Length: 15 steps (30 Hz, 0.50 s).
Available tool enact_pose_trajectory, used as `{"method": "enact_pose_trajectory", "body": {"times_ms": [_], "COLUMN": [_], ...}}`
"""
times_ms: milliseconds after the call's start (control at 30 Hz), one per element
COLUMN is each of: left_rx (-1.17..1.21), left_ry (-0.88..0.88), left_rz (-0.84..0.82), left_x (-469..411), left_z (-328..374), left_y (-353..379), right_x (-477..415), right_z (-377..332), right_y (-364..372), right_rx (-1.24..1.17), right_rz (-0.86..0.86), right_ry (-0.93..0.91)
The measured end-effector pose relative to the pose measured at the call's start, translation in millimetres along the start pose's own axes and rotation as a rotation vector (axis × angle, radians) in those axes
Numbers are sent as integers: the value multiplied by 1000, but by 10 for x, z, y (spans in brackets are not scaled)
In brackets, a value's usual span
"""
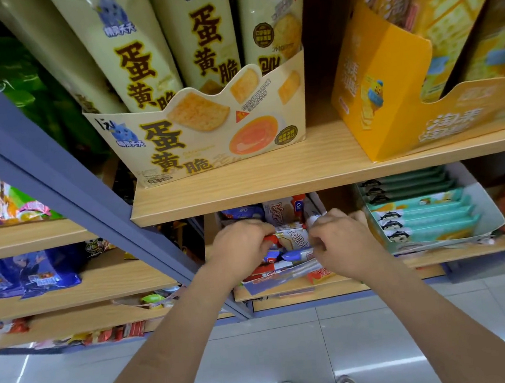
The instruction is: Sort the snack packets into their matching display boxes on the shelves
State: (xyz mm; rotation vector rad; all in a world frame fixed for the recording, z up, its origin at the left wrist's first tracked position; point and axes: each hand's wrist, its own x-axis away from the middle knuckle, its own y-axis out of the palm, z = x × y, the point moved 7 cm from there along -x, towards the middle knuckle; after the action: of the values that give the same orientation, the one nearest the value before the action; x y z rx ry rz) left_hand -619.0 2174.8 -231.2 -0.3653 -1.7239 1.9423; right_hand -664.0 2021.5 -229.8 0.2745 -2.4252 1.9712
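Both my hands reach into a low display box [272, 280] on the shelf under the wooden shelf board. The box holds several red, white and blue snack packets. My left hand [239, 248] has its fingers curled round the left end of a white and red packet [292, 238]. My right hand [339, 238] grips the right end of the same packet, fingers curled down into the box. A blue and white packet [297, 254] lies just below it between my hands. More packets of the same kind stand behind [279, 212].
A teal box of green packets [426, 221] sits right of my hands. Above, a cream box of egg-yolk crisps [208, 133] and a yellow box [390, 100] stand on the shelf board [305, 174]. A blue upright post [58, 173] runs at left. Blue bags [28, 274] lie on the left shelves.
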Motion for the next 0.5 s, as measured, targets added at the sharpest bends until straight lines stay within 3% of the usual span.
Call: {"method": "enact_pose_trajectory", "body": {"times_ms": [100, 167, 267, 333, 367, 433, 500], "left_rx": [-18, -8, 82, 266, 379, 601, 774], "left_ry": [13, 25, 76, 112, 123, 74, -100], "left_rz": [-117, -59, 278, 549, 600, 571, 460], "left_x": [-128, -125, 83, 340, 435, 509, 478], "left_z": [65, 65, 8, -37, -38, -52, -185], "left_y": [156, 116, -190, -418, -465, -441, -317], "right_x": [-18, -25, -18, -32, -45, -81, -92], "right_z": [-19, -12, -35, -140, -231, -381, -373], "right_y": [54, 83, 52, 2, -19, -41, -65], "right_rx": [147, 179, -46, -340, -457, -543, -584], "right_rz": [-29, -50, 22, 60, 70, 112, 176], "right_ry": [-8, 6, 4, -37, -78, -156, -121]}}
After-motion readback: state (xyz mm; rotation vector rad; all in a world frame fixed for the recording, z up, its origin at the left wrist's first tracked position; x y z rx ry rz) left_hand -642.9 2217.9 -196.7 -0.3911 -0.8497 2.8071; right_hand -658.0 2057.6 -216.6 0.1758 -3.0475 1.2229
